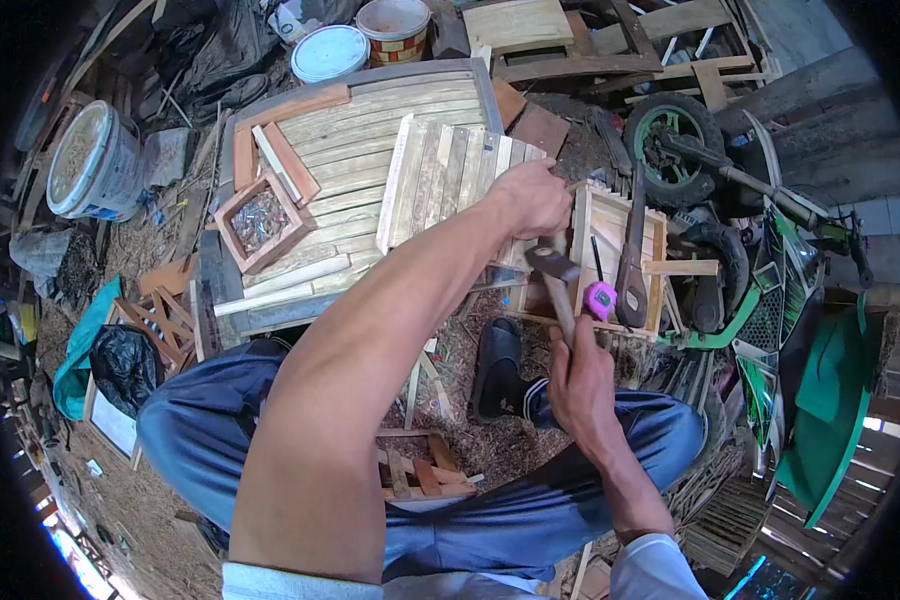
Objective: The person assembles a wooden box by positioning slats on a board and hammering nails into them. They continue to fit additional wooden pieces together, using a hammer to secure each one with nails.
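Note:
My left hand [538, 198] reaches across to the right end of a slatted wooden panel [440, 180], its fingers bent at the panel's edge; what they hold, if anything, is hidden. The panel lies on a larger slatted tabletop [355, 140]. In my right hand [582, 375] is the wooden handle of a hammer [552, 264], whose metal head is just below my left hand. Right beside the hammer stands a wooden tray [653, 235] holding a pink tape measure [600, 298] and a dark-bladed saw [632, 270].
A wooden box of nails [288, 232] and loose wood strips [290, 290] lie on the tabletop's left part. Buckets [100, 165] stand at the left and top. A wheel [674, 145] and a green-framed motorbike [770, 300] are at right. Wood scraps [425, 470] lie between the legs.

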### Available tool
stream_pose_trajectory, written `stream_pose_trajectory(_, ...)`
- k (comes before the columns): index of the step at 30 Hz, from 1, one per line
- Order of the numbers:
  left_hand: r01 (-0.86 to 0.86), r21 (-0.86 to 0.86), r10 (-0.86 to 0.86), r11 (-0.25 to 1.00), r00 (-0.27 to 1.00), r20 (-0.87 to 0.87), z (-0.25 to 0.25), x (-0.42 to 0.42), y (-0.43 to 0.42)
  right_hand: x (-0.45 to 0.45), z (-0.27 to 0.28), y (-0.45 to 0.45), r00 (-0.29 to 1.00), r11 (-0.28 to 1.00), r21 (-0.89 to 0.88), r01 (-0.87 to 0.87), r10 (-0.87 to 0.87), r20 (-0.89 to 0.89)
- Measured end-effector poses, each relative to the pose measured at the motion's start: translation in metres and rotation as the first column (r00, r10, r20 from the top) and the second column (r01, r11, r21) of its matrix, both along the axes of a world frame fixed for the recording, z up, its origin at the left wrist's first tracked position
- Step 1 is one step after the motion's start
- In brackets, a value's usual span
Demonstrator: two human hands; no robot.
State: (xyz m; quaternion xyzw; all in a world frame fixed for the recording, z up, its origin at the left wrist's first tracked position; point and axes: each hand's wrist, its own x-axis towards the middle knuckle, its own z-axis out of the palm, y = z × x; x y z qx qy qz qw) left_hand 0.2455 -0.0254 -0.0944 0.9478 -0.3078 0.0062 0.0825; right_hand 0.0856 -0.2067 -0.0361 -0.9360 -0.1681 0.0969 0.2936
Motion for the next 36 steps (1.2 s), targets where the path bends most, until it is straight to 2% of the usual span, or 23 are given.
stream_pose_trajectory(2,-0.019,0.045,0.02,0.999,1.0,-0.019,-0.003,0.001,-0.003,-0.006,0.017,0.009,0.996,0.983,0.18,0.029,-0.043,0.073)
stream_pose_trajectory(5,-0.005,0.051,0.009,0.999,0.997,-0.079,-0.006,0.004,-0.004,0.001,-0.006,0.001,0.999,0.998,-0.056,-0.038,0.039,0.016)
stream_pose_trajectory(6,0.002,0.063,0.003,0.998,0.996,-0.086,-0.003,0.003,-0.005,0.005,-0.009,0.003,1.0,0.992,-0.124,-0.013,0.01,-0.023)
stream_pose_trajectory(9,-0.009,0.045,0.011,0.999,0.999,-0.037,-0.001,0.003,-0.002,0.0,0.005,0.003,1.0,1.0,-0.002,0.028,-0.028,-0.013)
stream_pose_trajectory(10,-0.011,0.026,0.011,1.0,1.0,-0.015,-0.004,0.002,-0.003,-0.004,0.012,0.006,0.998,0.995,0.087,0.049,-0.052,0.034)
stream_pose_trajectory(13,0.045,-0.083,-0.046,0.996,0.999,-0.013,-0.012,0.005,0.001,-0.004,-0.005,0.004,0.998,0.999,0.043,0.001,-0.004,0.067)
stream_pose_trajectory(14,0.042,-0.077,-0.044,0.996,0.999,-0.029,-0.012,0.005,-0.002,0.004,-0.012,0.003,0.999,0.989,-0.147,-0.008,0.0,-0.052)
stream_pose_trajectory(17,0.018,-0.059,-0.021,0.998,0.999,-0.037,-0.006,0.005,0.0,0.0,-0.004,-0.001,1.0,0.999,-0.038,0.0,0.0,0.006)
stream_pose_trajectory(18,0.014,-0.061,-0.016,0.998,1.0,-0.027,-0.006,0.004,0.0,-0.004,0.005,0.002,0.998,0.997,0.055,0.054,-0.052,-0.029)
stream_pose_trajectory(21,0.011,-0.073,-0.015,0.997,0.999,-0.052,-0.006,0.001,0.001,-0.004,-0.002,0.004,0.999,1.0,-0.009,0.03,-0.03,-0.032)
stream_pose_trajectory(22,0.015,-0.077,-0.02,0.997,0.998,-0.062,-0.004,0.002,0.0,0.003,-0.016,0.002,1.0,0.994,-0.107,-0.021,0.019,-0.017)
stream_pose_trajectory(25,0.016,-0.062,-0.022,0.998,0.995,-0.097,-0.001,0.003,-0.001,0.001,-0.001,0.002,0.999,0.999,-0.034,0.016,-0.017,-0.03)
stream_pose_trajectory(26,0.018,-0.073,-0.023,0.997,0.998,-0.065,-0.003,0.004,-0.002,-0.004,0.008,0.005,0.999,0.998,0.063,0.005,-0.007,0.035)
stream_pose_trajectory(29,0.022,-0.082,-0.024,0.996,0.999,-0.022,-0.008,0.0,0.0,-0.005,0.004,0.008,0.999,0.999,-0.009,0.036,-0.036,-0.029)
stream_pose_trajectory(30,0.026,-0.071,-0.028,0.997,0.999,-0.028,-0.008,0.0,-0.001,0.004,-0.007,0.008,1.0,0.993,-0.114,-0.032,0.031,-0.003)
stream_pose_trajectory(33,0.01,-0.07,-0.011,0.997,1.0,-0.01,-0.002,0.004,0.002,-0.001,-0.001,0.002,1.0,0.999,-0.043,0.003,-0.004,-0.009)
stream_pose_trajectory(34,0.005,-0.082,-0.006,0.997,1.0,-0.009,-0.003,0.002,0.0,-0.005,0.009,0.005,1.0,0.998,0.051,0.029,-0.029,-0.007)
stream_pose_trajectory(36,-0.022,0.005,0.022,1.0,0.998,-0.063,0.002,0.001,-0.002,-0.003,0.0,0.005,1.0,1.0,-0.011,0.006,-0.006,0.0)
